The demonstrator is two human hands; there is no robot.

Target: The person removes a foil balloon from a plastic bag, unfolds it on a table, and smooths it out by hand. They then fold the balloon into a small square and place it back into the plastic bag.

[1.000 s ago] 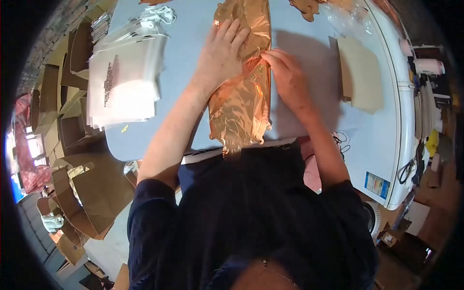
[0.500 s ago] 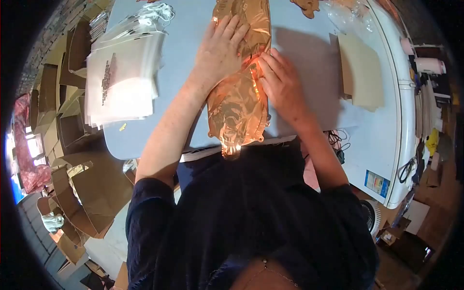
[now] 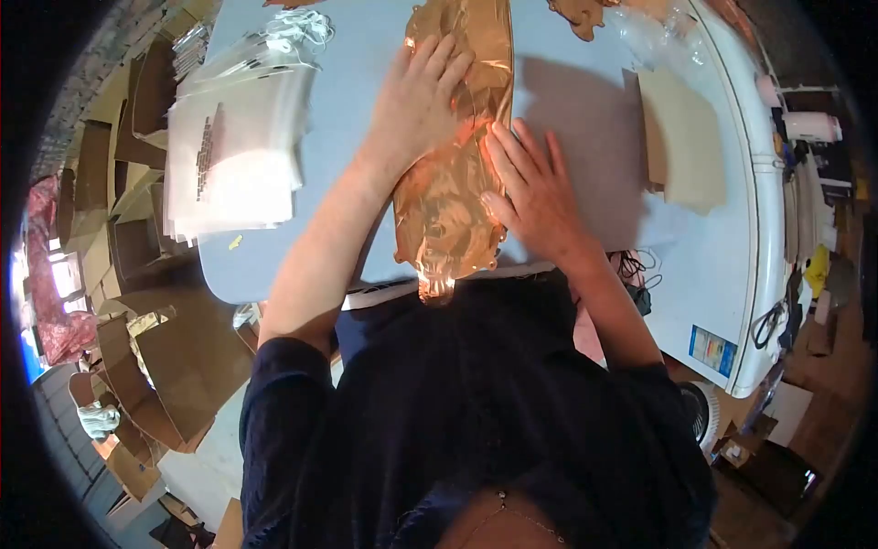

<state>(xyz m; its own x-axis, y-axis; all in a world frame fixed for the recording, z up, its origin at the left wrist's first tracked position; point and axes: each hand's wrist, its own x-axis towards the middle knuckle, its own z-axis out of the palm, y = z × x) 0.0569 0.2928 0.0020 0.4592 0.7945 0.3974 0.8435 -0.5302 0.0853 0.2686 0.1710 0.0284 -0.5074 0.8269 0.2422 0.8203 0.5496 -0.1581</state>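
A copper-coloured foil balloon lies flat and folded lengthwise on the pale blue table. Its narrow neck hangs over the front edge toward my body. My left hand rests open and palm down on the upper part of the foil, fingers pointing away from me. On the right edge of the balloon lies my right hand, open, with its fingers stretched and the thumb apart, fingertips touching the foil. The balloon's far end runs out of view at the top.
Printed clear plastic bags are stacked at the left, with white string behind them. At the right lie beige sheets. Another copper foil piece sits at the back. Open cardboard boxes stand left of the table.
My right hand has opened from a pinch at the balloon's edge and moved slightly down, fingers now extended. The creased foil there looks flatter. My left hand has barely moved.
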